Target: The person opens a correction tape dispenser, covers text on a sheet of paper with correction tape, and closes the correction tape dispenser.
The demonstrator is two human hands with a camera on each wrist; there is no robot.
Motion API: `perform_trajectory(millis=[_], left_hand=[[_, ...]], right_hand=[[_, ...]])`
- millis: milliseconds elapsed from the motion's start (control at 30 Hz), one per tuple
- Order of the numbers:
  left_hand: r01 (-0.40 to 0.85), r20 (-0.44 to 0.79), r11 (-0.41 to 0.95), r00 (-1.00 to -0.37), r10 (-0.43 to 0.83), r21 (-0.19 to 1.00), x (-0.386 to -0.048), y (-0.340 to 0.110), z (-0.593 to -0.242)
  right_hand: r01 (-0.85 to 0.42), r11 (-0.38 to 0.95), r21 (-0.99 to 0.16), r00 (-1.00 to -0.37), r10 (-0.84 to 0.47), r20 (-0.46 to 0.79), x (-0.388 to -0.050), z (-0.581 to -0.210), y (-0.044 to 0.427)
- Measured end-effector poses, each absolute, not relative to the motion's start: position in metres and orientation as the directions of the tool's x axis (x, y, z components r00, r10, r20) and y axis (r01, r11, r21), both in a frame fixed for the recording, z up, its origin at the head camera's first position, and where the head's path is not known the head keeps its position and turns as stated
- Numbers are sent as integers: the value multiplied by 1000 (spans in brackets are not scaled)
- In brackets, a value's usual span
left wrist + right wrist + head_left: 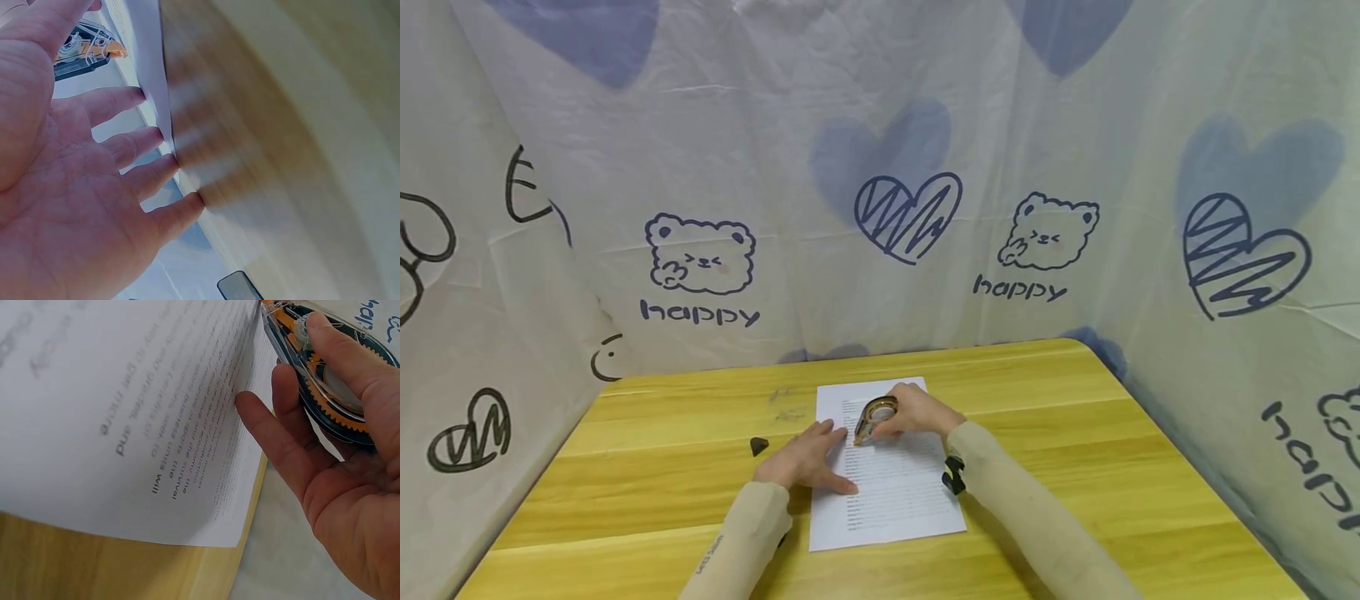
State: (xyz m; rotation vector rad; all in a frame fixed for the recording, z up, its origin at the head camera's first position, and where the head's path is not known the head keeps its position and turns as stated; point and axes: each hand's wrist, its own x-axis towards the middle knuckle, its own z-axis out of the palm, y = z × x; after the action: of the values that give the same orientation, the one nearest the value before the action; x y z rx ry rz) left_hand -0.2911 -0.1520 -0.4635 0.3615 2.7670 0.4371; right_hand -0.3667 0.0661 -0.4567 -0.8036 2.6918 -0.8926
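Note:
A printed sheet of paper (895, 492) lies on the wooden table. Between the thumb and fingers of my right hand (917, 411) is a correction tape dispenser (867, 417), black and orange with a clear case. Its orange tip meets the text near the left margin in the head view. In the right wrist view the toothed orange wheel of the correction tape (331, 394) shows through the case. My left hand (808, 458) rests with spread fingers on the left edge of the paper; in the left wrist view its fingertips (190, 203) touch the paper edge and tabletop.
A small dark piece, perhaps the dispenser's cap (759, 446), lies on the table (685, 467) left of the paper. Faint dark marks are on the wood behind it. A white curtain (820, 292) with hearts and bears hangs around the table's back and sides.

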Motion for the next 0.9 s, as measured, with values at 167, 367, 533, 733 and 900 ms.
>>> perform_trajectory(millis=[167, 367, 533, 733, 900], left_hand=[[194, -266, 921, -919, 292, 339, -290, -152, -462], [201, -262, 919, -918, 297, 339, -290, -152, -463], [205, -263, 922, -918, 298, 329, -292, -153, -463], [198, -261, 920, -920, 294, 339, -294, -153, -463], [191, -261, 921, -921, 288, 340, -293, -152, -463]], right_hand=[[-421, 679, -602, -834, -551, -37, -367, -456, 67], [-404, 686, -606, -837, -544, -57, -366, -455, 69], [-396, 685, -611, -835, -545, -70, -368, -453, 70], [-366, 694, -620, -845, -527, -92, -368, -452, 71], [-364, 698, -617, -845, -526, -96, -369, -452, 72]])
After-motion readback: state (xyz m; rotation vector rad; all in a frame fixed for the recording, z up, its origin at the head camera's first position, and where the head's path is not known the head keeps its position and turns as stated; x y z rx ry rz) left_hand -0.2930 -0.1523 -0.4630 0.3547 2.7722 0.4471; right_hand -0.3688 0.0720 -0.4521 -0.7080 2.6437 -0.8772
